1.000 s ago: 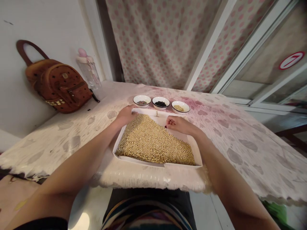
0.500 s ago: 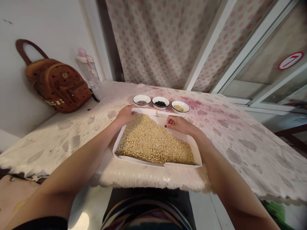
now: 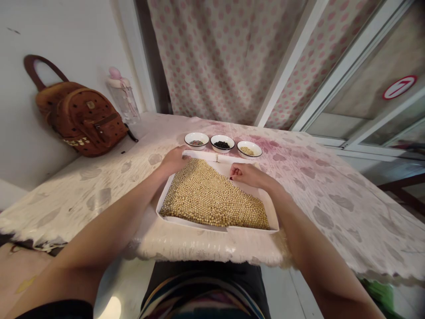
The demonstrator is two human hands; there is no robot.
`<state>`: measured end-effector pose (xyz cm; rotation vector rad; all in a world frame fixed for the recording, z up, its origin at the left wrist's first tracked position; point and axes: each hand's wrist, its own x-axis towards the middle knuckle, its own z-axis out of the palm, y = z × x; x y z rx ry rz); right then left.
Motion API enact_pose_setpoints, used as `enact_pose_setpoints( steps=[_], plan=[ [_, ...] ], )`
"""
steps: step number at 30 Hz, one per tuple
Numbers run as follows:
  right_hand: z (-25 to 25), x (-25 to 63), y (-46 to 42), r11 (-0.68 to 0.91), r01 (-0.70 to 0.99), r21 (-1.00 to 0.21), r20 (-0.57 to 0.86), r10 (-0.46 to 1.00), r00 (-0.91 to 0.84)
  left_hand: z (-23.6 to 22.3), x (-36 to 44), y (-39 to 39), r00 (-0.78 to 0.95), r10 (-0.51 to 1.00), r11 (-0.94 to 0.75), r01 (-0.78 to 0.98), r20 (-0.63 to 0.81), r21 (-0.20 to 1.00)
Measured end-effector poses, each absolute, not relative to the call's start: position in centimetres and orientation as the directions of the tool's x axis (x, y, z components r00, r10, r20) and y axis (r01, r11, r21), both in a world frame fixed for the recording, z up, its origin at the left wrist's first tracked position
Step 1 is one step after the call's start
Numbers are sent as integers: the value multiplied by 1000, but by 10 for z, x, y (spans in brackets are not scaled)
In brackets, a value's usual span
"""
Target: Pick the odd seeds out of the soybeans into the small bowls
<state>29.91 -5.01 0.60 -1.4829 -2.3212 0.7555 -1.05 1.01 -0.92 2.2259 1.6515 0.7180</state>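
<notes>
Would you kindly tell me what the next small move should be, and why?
I would probably uncurl the right hand a little and bring it to the edge of the beans, since it is curled above the bare part of the tray, close beside that edge, while the left hand sits at the far left corner. Whether the right hand holds anything cannot be seen.

Over the near half of the white tray (image 3: 271, 210) I see open air for a hand down to the beans (image 3: 212, 195); just beyond its far wall a row of three bowls (image 3: 222, 138) stands in the way, the left hand (image 3: 175, 160) blocks its far-left corner, the right hand (image 3: 245, 174) its far-right part, and forearms (image 3: 133, 204) flank it
</notes>
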Motion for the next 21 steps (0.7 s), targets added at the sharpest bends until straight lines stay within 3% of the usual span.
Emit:
enact_pose_setpoints(
  steps=[15, 17, 21],
  plan=[
    [18, 294, -62, 367, 871, -326, -14, 920, -392, -13, -13, 12, 219, 947, -310, 811, 234, 497],
    [18, 294, -61, 376, 859, -347, 6, 917, -399, -12, -12, 12, 225, 948, -312, 807, 227, 501],
    [13, 305, -49, 348, 781, -518, 157, 936, -314, -12, -12, 11, 229, 948, -313, 801, 223, 510]
  ],
)
